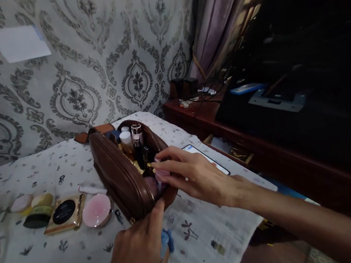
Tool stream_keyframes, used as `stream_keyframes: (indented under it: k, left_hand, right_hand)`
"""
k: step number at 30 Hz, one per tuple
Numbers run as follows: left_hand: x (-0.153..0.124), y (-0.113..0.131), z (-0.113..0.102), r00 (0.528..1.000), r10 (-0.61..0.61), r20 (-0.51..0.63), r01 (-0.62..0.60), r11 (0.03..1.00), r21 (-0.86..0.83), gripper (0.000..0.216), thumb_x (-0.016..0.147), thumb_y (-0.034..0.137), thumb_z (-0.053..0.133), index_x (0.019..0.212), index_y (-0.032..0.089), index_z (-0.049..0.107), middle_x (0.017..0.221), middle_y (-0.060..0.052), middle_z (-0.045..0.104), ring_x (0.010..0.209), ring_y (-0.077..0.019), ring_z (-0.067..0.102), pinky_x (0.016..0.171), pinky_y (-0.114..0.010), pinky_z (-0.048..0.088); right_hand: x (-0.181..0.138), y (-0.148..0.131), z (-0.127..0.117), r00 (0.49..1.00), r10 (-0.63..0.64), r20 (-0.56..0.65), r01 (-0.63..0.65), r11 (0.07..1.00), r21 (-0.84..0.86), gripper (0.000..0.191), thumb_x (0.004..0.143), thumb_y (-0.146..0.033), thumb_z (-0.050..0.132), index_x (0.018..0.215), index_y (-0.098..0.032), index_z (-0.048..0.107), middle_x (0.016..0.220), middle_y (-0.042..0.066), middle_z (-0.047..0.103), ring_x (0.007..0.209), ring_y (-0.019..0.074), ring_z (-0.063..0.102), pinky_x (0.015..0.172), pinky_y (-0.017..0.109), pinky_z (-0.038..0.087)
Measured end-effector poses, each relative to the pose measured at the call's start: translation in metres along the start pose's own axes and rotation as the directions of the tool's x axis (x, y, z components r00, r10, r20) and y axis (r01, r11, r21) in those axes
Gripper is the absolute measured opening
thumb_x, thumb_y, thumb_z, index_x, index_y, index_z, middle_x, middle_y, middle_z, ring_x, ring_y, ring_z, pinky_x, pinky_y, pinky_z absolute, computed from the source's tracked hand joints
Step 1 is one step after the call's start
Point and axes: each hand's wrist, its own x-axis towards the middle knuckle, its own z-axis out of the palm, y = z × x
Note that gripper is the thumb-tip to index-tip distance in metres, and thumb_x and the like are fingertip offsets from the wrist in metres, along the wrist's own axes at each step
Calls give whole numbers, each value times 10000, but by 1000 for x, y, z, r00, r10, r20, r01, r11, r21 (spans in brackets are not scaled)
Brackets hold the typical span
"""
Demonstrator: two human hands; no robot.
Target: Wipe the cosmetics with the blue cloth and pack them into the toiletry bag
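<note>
A brown makeup bag lies unzipped on the patterned bedding. Inside it stand a white-capped bottle, a silver-topped bottle and a black tube. My right hand reaches into the near end of the bag, its fingers pinched on a small pink item whose kind is unclear. My left hand is closed at the bag's near end, with the index finger against its rim. Something blue and fluffy shows beside that hand; whether it is held there I cannot tell.
Left of the bag lie a pink round compact, a gold square compact, a white tube and several puffs or sponges. A lit phone rests behind my right hand. A dark red desk stands at the right, its drawer partly open.
</note>
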Motion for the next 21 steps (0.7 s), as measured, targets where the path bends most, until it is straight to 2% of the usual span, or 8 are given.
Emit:
stream_keyframes:
  k: [3, 5, 6, 8, 12, 15, 17, 21]
  left_hand:
    - [-2, -3, 1, 1000, 1, -13, -1, 1000, 13, 761, 785, 95, 473, 1510, 169, 254, 1184, -131, 734, 910, -249, 757, 663, -337, 632]
    - [-2, -4, 1, 1000, 17, -21, -16, 1000, 20, 780, 795, 94, 461, 1528, 187, 212, 1164, -113, 744, 894, -231, 760, 666, -323, 633]
    - [-1, -4, 1, 999, 29, -32, -29, 999, 27, 792, 790, 92, 456, 1532, 191, 197, 1132, -104, 756, 865, -224, 764, 654, -316, 632]
    - [1, -3, 0, 996, 54, -67, -50, 997, 51, 820, 780, 88, 442, 1543, 193, 162, 1082, -96, 771, 809, -215, 769, 624, -303, 630]
    - [2, -2, 0, 988, 96, -121, -82, 990, 117, 934, 738, 72, 411, 1586, 191, 38, 1106, -101, 774, 799, -215, 779, 582, -277, 624]
    - [-2, -4, 0, 988, 106, -111, -89, 984, 152, 1035, 679, 52, 400, 1599, 211, -45, 1157, -87, 762, 830, -205, 780, 584, -251, 621]
    - [-6, -7, 1, 990, 96, -106, -78, 983, 166, 1059, 667, 49, 402, 1600, 232, -65, 1163, -70, 762, 855, -197, 779, 605, -238, 622]
    - [-11, -14, 1, 994, 31, -101, -12, 984, 180, 1092, 630, 48, 414, 1605, 251, -35, 1167, -43, 762, 906, -195, 773, 648, -234, 624]
  right_hand:
    - [-14, -2, 8, 963, 65, -262, -39, 994, 103, 211, 992, -204, 544, 1181, -187, 637, 1053, 83, 658, 806, 134, 634, 663, 250, 515]
    - [-24, -5, 12, 917, 155, -369, -100, 981, 164, 101, 989, -192, 544, 973, -180, 644, 818, 22, 626, 665, 110, 575, 588, 230, 465]
    - [-29, -8, 15, 900, 192, -390, -127, 974, 187, 143, 989, -195, 540, 866, -182, 612, 727, -3, 583, 611, 101, 539, 557, 224, 436]
    - [-40, -14, 21, 902, 208, -379, -129, 966, 224, 258, 1000, -212, 516, 743, -191, 529, 637, -29, 513, 550, 89, 480, 517, 219, 386]
    - [-57, -26, 45, 965, 7, -263, 68, 958, 277, 371, 1042, -295, 420, 687, -200, 473, 602, -33, 487, 537, 89, 454, 516, 237, 347]
    - [-62, -31, 66, 982, -63, -178, 112, 953, 281, 447, 1058, -384, 366, 668, -197, 481, 619, -14, 525, 557, 95, 476, 521, 237, 354]
    - [-59, -33, 77, 986, -107, -127, 140, 949, 281, 475, 1060, -411, 340, 674, -190, 507, 645, 4, 564, 570, 100, 491, 521, 233, 371]
    - [-46, -33, 90, 964, -229, -133, 259, 921, 291, 457, 1049, -379, 336, 691, -185, 544, 639, 11, 593, 558, 108, 499, 512, 237, 387]
